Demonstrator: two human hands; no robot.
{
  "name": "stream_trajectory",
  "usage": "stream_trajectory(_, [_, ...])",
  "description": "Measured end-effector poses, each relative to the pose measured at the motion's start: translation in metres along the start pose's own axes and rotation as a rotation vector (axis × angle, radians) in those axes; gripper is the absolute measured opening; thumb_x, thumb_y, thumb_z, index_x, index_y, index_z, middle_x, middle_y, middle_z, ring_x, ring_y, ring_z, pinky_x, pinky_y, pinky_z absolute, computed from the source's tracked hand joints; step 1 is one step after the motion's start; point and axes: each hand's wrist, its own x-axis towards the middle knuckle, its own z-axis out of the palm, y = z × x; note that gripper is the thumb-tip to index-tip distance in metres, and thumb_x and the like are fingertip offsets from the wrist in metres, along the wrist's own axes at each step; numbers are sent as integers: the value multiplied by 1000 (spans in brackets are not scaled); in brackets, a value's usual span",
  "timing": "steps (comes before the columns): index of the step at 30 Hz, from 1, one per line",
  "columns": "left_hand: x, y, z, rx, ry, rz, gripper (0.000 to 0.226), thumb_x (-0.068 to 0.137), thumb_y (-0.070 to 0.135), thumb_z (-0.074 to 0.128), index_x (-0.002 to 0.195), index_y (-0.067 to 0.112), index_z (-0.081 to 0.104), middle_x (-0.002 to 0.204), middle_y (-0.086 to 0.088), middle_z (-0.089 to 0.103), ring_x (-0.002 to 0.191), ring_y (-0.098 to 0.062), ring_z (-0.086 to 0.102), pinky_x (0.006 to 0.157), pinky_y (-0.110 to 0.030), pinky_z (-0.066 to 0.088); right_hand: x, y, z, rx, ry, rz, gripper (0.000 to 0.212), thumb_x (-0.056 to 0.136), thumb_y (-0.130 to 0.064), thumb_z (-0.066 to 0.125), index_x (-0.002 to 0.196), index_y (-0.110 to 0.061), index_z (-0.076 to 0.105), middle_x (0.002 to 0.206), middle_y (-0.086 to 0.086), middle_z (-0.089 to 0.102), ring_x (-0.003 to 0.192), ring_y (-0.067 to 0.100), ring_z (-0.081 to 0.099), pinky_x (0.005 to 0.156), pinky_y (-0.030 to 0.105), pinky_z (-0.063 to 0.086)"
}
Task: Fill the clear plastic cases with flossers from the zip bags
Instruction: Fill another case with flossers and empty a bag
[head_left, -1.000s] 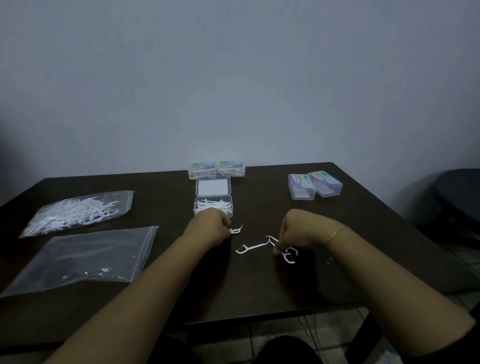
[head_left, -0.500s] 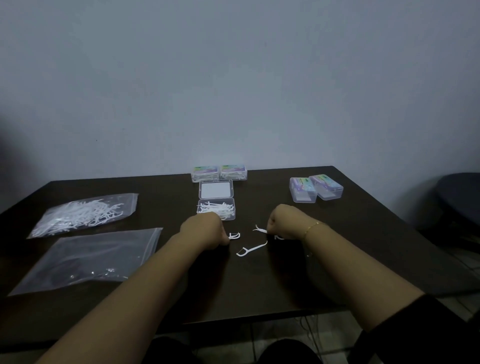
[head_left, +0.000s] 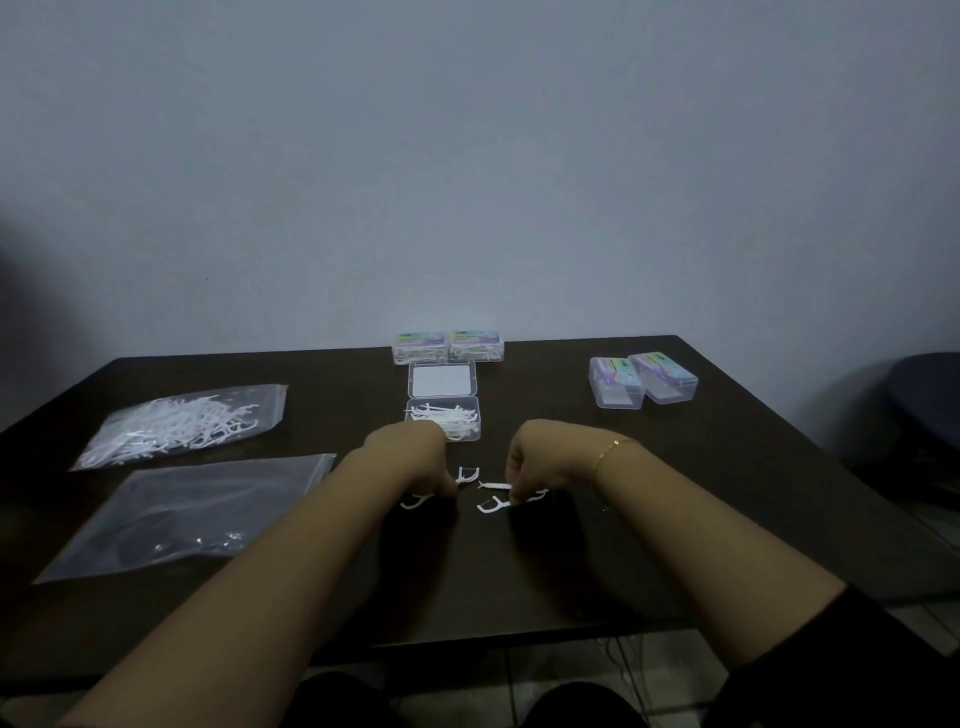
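Observation:
An open clear case (head_left: 470, 423) partly filled with white flossers sits mid-table, its lid (head_left: 441, 378) laid flat behind it. My left hand (head_left: 410, 457) is curled just in front of the case and pinches a flosser (head_left: 466, 474); another flosser (head_left: 415, 502) lies under it. My right hand (head_left: 540, 457), also curled, pinches flossers (head_left: 493, 504) lying on the table. At far left lies a zip bag (head_left: 182, 423) full of flossers. A nearly empty zip bag (head_left: 192, 514) is in front of it.
Two closed filled cases (head_left: 447, 345) stand at the table's back edge. Two more cases (head_left: 641, 382) sit at the back right. The dark table (head_left: 727, 493) ends close to my body, and a dark chair (head_left: 930, 415) stands at the right.
My right hand moved left toward the loose flossers, then came slightly nearer me while gathering them. My left hand stayed near the case, holding its flosser.

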Motion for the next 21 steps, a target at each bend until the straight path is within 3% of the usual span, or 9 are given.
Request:
stream_trajectory(4, [-1,-2,4,2,17,20,33,71,40,71,97,20,72,91,1,68,88,-19,65,78,-34,54,5,-2,6,-40,57,7,19,85,-20,64,99,-9,71,104,8,68,100,27,62,95,43,49])
stream_trajectory(9, [-5,-4,8,-13,103,53,27,73,41,71,93,23,73,92,3,68,87,-16,63,78,-32,54,10,-1,6,-45,47,50,26,83,-21,66,102,-4,69,104,13,67,98,30,64,91,43,52])
stream_trajectory(13, [-9,-9,0,-54,160,117,9,78,34,69,78,25,69,88,6,68,86,-14,63,81,-32,54,12,-2,5,-60,37,78,31,80,-23,70,104,-3,68,104,13,67,97,29,64,90,42,53])
stream_trajectory(18, [-4,-16,-17,-367,272,161,4,81,18,72,81,22,72,76,7,68,65,-6,63,65,-17,49,12,-2,5,-59,20,98,34,79,-25,70,105,-2,68,106,14,67,98,30,64,90,42,53])
stream_trajectory(21, [5,-18,-30,-522,357,142,5,81,14,75,85,17,75,79,3,70,70,-9,64,69,-17,50,12,-1,4,-38,8,106,36,80,-24,69,108,-2,66,108,15,66,100,30,64,91,42,52])
